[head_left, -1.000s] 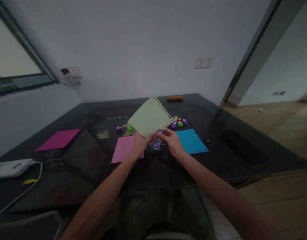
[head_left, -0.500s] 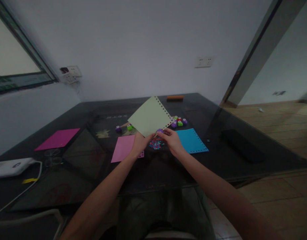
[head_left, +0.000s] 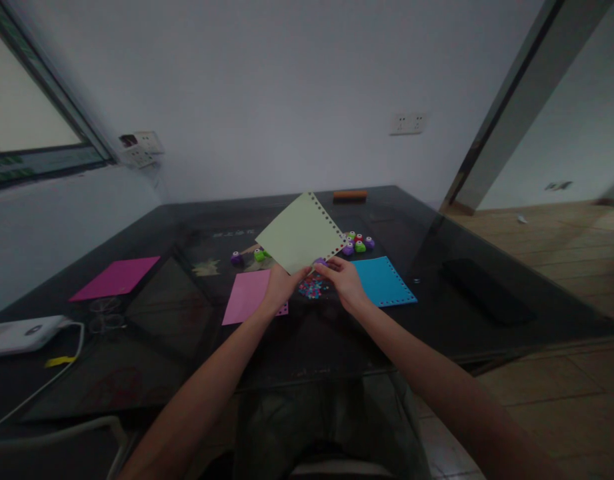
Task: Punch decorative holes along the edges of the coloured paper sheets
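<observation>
A pale green paper sheet [head_left: 299, 233] with a row of punched holes along its right edge is held tilted above the dark glass table [head_left: 337, 340]. My left hand [head_left: 281, 287] pinches its lower corner. My right hand [head_left: 343, 281] grips a small purple hole punch [head_left: 319, 262] clamped on the sheet's lower right edge. A heap of coloured paper dots [head_left: 313, 288] lies on the table right under my hands.
A light pink sheet [head_left: 247, 296] lies left of the dots, a blue punched sheet [head_left: 381, 281] right, a magenta sheet [head_left: 115, 277] far left. Small punches sit in a cluster [head_left: 357, 244] and another pair [head_left: 247, 257]. A white device [head_left: 21, 333] with cable lies at the left edge.
</observation>
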`<action>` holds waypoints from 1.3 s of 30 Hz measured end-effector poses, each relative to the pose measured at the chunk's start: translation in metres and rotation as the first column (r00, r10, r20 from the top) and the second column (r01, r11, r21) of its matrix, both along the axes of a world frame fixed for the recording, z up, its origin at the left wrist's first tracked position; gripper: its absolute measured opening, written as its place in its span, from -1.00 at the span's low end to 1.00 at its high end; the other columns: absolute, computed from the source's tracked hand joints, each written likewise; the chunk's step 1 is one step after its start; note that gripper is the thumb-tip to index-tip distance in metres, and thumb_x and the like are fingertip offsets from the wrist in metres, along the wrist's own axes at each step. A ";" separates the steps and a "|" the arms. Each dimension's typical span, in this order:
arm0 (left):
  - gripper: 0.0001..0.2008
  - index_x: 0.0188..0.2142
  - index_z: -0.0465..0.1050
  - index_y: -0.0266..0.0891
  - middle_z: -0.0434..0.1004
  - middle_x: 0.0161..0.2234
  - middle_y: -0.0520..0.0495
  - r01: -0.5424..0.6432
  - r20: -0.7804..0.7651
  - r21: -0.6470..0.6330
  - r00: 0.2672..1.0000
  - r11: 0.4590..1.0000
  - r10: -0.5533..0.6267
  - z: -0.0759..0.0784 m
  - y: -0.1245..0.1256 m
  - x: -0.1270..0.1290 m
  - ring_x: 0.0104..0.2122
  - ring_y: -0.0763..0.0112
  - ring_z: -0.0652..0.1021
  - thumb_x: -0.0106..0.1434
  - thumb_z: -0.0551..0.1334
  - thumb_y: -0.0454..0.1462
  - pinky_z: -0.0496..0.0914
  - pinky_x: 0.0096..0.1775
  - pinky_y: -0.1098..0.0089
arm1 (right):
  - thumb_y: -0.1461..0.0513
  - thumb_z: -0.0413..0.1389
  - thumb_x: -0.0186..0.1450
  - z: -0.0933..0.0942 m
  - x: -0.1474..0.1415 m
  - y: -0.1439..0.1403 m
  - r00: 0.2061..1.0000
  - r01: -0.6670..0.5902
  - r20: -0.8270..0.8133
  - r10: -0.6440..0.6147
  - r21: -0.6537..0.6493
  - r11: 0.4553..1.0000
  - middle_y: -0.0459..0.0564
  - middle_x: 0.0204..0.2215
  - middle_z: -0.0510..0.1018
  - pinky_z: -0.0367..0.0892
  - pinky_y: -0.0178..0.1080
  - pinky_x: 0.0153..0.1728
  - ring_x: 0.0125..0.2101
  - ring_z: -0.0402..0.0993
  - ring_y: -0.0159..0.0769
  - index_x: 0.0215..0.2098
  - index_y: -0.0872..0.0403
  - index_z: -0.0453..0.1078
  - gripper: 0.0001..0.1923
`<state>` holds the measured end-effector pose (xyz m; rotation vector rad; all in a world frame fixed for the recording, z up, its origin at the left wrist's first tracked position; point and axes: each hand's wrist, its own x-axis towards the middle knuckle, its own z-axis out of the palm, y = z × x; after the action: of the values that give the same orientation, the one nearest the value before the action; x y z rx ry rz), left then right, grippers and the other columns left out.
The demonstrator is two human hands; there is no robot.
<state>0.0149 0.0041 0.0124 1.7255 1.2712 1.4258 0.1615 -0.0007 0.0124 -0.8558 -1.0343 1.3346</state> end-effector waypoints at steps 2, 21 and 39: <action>-0.70 -0.19 0.47 -0.33 0.58 -0.16 -0.18 -0.005 -0.005 -0.003 1.000 1.000 0.005 0.000 0.000 0.000 -0.13 0.22 0.54 0.05 0.28 -0.28 0.38 -0.03 0.21 | 0.11 0.34 -0.14 0.000 0.000 0.000 1.000 0.007 0.003 -0.007 0.003 1.000 -0.03 -0.41 0.58 0.39 -0.17 -0.28 -0.37 0.49 -0.23 -0.43 0.07 0.47 -0.67; -0.64 -0.10 0.44 -0.30 0.56 -0.12 -0.19 0.035 -0.011 0.015 0.999 0.999 -0.035 0.001 -0.001 0.001 -0.07 0.23 0.52 0.07 0.27 -0.29 0.34 0.01 0.18 | 0.15 0.32 -0.10 -0.001 -0.001 0.000 0.999 0.029 0.016 -0.029 0.022 0.999 -0.02 -0.38 0.58 0.37 -0.17 -0.29 -0.35 0.48 -0.23 -0.40 0.06 0.48 -0.71; -0.71 -0.20 0.48 -0.31 0.58 -0.16 -0.19 0.020 -0.002 -0.003 1.000 1.000 -0.020 -0.006 0.002 0.001 -0.19 0.24 0.57 0.06 0.28 -0.27 0.39 -0.04 0.19 | 0.12 0.33 -0.12 -0.009 0.000 0.006 0.999 0.035 0.000 -0.035 0.057 0.998 -0.02 -0.35 0.60 0.36 -0.13 -0.18 -0.30 0.49 -0.20 -0.38 0.07 0.49 -0.66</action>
<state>0.0162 0.0058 0.0060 1.7335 1.2530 1.4101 0.1612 0.0052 0.0038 -0.8277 -1.0491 1.2699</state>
